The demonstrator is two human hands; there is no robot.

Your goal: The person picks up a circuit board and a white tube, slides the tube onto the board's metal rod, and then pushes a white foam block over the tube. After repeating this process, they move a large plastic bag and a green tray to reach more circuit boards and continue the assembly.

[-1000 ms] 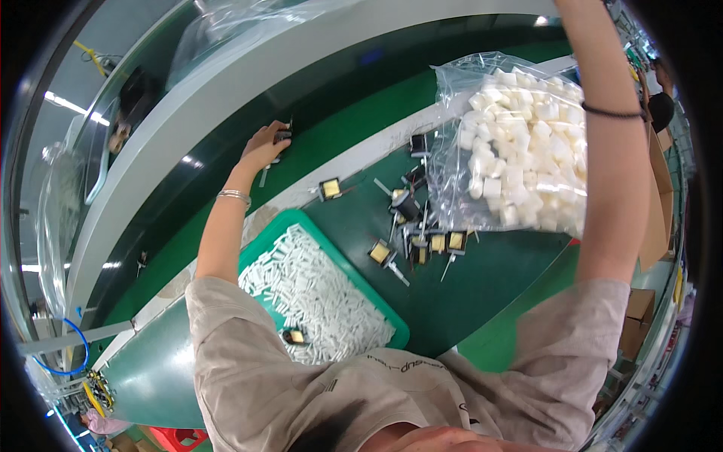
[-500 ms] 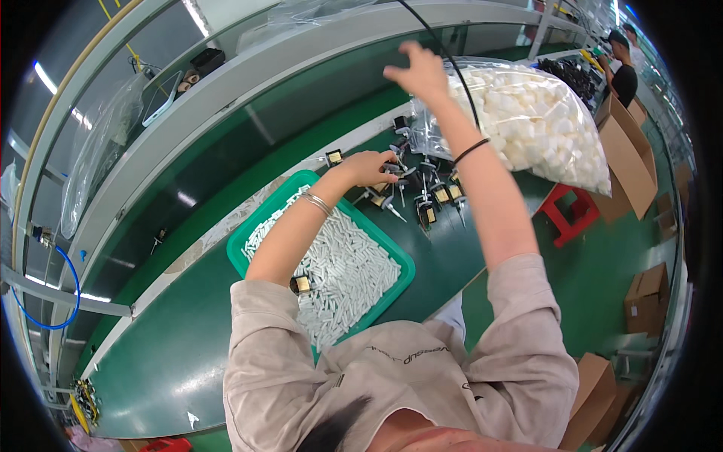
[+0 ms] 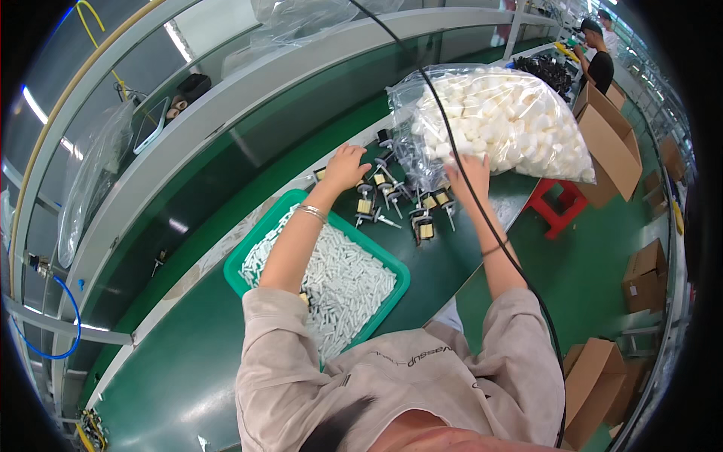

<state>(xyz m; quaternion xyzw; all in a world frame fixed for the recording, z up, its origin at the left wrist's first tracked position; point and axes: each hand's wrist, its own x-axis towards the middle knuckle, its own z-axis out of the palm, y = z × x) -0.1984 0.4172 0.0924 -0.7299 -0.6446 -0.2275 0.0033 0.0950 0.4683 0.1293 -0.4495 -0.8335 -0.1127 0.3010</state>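
On the green bench (image 3: 181,354), small coils (image 3: 425,229) lie loosely heaped, no finished arrangement being evident, between the left hand (image 3: 348,167) and the right hand (image 3: 477,177), the latter at a clear bag's (image 3: 520,117) edge; whether either grips anything cannot be told.

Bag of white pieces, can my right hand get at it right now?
Probably yes: the right hand is at the lower edge of the bag, though a black cable crosses in front.
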